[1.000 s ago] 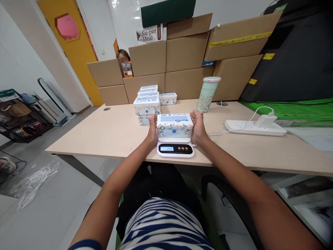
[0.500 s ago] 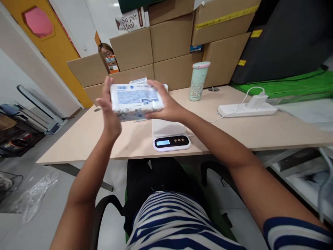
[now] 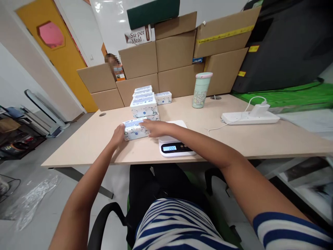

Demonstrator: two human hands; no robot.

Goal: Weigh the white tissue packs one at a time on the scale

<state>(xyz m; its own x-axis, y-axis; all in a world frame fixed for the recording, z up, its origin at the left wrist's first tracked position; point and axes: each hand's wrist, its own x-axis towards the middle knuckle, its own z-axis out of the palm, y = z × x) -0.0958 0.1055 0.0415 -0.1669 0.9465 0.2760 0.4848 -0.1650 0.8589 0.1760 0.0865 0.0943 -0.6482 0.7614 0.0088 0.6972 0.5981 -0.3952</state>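
Both hands, the left hand and right hand, are clamped on the tissue pack on the counter, whose right forearm could brush the kitchen scale.

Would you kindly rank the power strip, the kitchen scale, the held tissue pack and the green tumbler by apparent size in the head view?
1. power strip
2. kitchen scale
3. tissue pack, partly covered by both hands, so its rank against the scale is unsure
4. green tumbler, though it stands farther away
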